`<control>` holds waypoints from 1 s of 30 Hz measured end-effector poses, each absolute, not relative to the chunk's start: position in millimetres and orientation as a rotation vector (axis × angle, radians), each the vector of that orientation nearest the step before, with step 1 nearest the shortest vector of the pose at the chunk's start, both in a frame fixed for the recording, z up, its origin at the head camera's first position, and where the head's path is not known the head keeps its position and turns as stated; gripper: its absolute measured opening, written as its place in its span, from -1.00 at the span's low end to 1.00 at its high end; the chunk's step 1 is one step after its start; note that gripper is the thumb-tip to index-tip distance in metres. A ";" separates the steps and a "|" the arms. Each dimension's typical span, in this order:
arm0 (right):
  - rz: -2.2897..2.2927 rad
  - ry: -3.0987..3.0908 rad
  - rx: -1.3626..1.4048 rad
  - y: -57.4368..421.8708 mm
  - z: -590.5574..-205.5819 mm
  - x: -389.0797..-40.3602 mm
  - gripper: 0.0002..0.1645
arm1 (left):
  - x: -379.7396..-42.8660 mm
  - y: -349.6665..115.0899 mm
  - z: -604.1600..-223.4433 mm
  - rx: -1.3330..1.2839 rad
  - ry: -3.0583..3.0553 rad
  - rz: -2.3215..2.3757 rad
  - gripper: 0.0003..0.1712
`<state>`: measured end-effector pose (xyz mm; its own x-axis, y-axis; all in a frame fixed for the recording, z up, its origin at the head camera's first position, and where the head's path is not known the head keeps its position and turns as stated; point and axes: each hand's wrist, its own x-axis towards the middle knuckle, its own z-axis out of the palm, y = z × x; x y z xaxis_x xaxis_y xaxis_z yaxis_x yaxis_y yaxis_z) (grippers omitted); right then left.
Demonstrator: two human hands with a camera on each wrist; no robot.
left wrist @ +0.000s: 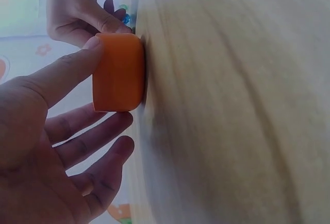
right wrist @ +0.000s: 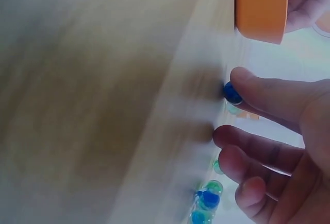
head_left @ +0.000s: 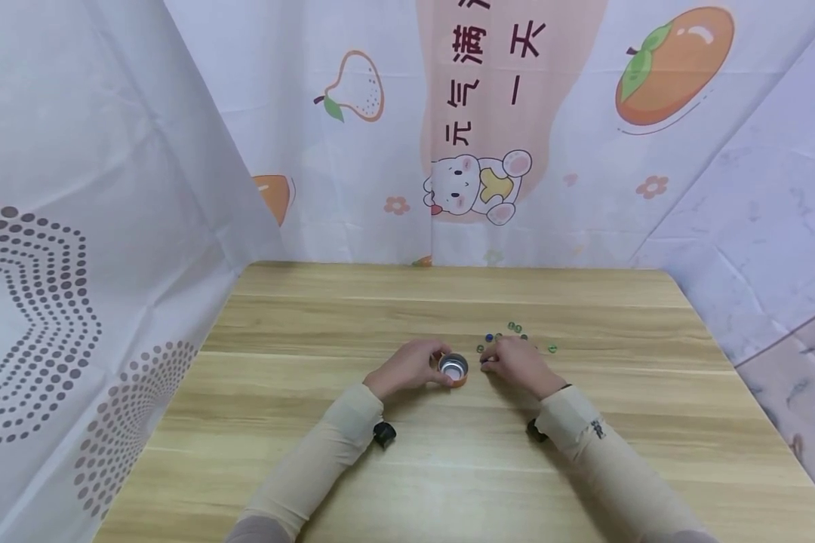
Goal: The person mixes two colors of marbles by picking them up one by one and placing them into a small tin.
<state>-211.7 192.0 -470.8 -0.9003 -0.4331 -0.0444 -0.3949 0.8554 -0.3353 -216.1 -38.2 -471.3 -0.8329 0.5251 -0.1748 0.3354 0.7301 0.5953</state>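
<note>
My left hand (head_left: 414,365) grips a small round orange tin (head_left: 459,381) between thumb and fingers. The tin stands on the wooden table with its mouth up and its silvery inside showing. In the left wrist view its orange side (left wrist: 118,72) hides part of the fingers behind it. Just right of the tin, my right hand (head_left: 516,363) pinches a dark blue marble (right wrist: 232,93) at the thumb tip, close to the tabletop. The other fingers of that hand are bent loosely. Green and blue marbles (right wrist: 209,199) lie beyond it, some hidden by the hand.
Several loose glass marbles lie around the right hand, among them a blue one (head_left: 489,338) and green ones (head_left: 552,348). The wooden table (head_left: 448,467) reaches back to a printed curtain (head_left: 353,188), with more cloth hanging at both sides.
</note>
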 end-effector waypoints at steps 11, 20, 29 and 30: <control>-0.565 2.896 -0.598 194.0 -474.6 -218.2 -0.88 | -215.7 -36.2 -467.7 0.642 2.631 0.771 -0.35; -0.547 2.877 -0.621 196.7 -475.1 -216.9 -0.88 | -208.5 -31.7 -467.6 0.588 2.648 0.765 -0.39; -0.542 2.891 -0.657 201.8 -474.8 -212.2 -0.90 | -209.2 -29.6 -470.5 0.635 2.643 0.766 -0.41; -0.550 2.879 -0.651 200.8 -474.8 -213.0 -0.89 | -208.8 -31.2 -469.7 0.618 2.642 0.767 -0.40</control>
